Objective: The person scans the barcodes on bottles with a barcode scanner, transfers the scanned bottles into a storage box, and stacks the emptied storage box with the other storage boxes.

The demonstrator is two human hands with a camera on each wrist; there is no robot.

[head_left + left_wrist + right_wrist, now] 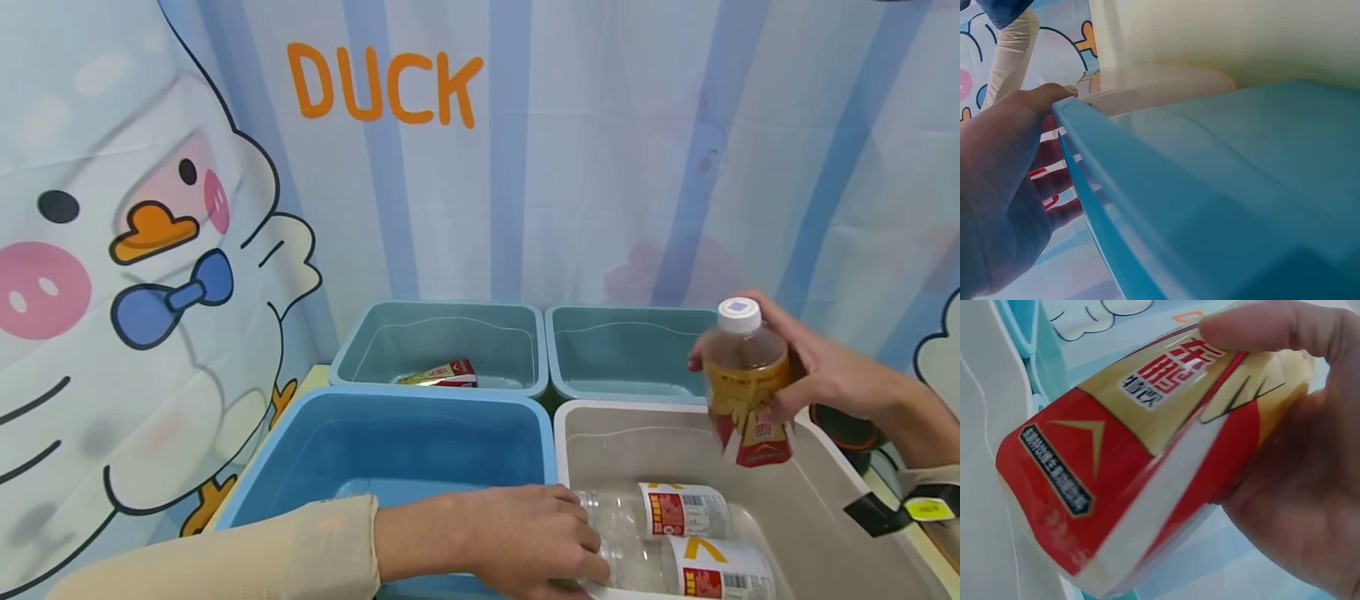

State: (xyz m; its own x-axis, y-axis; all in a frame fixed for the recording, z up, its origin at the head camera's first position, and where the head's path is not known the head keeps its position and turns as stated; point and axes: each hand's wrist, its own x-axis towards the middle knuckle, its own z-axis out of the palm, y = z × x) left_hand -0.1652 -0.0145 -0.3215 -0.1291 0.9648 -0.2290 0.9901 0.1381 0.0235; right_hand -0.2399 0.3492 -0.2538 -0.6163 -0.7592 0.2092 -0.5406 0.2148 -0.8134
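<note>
Showing red, gold and white on the white-capped bottle (746, 385); carrying red panels and yellow marks on the white labels (697, 505) of the clear bottles (624, 520); displaying blue on the front-left bin (442, 442), beige on the front-right bin (637, 446), teal on the rear bins (480, 342); running blue stripes (510, 167) down the pale backdrop (592, 183).
</note>
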